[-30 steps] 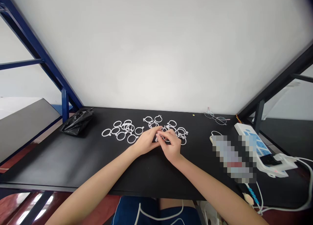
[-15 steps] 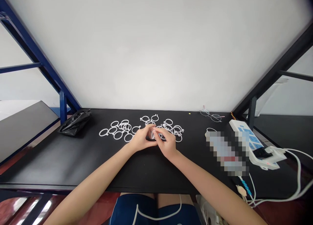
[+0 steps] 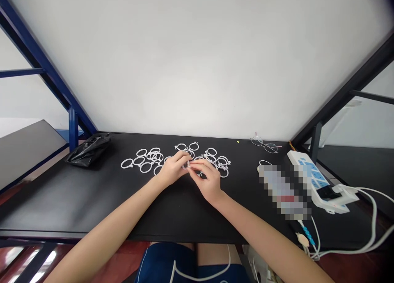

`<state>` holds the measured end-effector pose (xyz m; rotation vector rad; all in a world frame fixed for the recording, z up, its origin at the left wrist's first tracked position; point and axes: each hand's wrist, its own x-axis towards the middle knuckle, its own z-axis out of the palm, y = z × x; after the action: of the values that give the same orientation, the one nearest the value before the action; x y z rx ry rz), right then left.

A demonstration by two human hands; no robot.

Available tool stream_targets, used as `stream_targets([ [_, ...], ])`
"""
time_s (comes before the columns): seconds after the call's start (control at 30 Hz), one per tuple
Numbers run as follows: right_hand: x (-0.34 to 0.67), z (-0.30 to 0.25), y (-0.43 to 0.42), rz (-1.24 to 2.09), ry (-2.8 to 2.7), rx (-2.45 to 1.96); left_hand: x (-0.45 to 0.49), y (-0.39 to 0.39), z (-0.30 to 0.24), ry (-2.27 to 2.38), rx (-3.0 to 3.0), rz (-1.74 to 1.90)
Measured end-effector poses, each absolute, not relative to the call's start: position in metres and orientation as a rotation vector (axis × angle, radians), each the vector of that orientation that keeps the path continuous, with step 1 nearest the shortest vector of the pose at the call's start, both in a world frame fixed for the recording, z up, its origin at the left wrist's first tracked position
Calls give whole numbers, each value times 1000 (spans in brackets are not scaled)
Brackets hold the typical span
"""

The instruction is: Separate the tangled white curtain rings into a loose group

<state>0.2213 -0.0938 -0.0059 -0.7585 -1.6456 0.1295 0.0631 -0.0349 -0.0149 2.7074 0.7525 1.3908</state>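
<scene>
A white plastic ring with a small clasp is pinched between my two hands above the black desk. My left hand is closed on its left side, fingers curled over it. From the right, my right hand grips it with thumb and fingertips; the exact contact is partly hidden by the fingers. More white rings of the same kind lie loose around the hands: a left cluster, a few behind the fingers, and a right cluster beside my right hand.
At the far left lies a black plastic bag. To the right are eyeglasses, a blurred-out phone-like object and a white power strip with plugs and cables. The black desk meets a white wall behind.
Both hands have shifted slightly left with the ring, and the left fingers have closed in around it. The view has also turned a little; the loose rings appear otherwise unmoved.
</scene>
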Motion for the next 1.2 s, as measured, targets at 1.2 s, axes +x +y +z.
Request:
stream_targets([
  [1.2,225,-16,-84,324,-1785,-855,62,-40,-20,984,2650,887],
])
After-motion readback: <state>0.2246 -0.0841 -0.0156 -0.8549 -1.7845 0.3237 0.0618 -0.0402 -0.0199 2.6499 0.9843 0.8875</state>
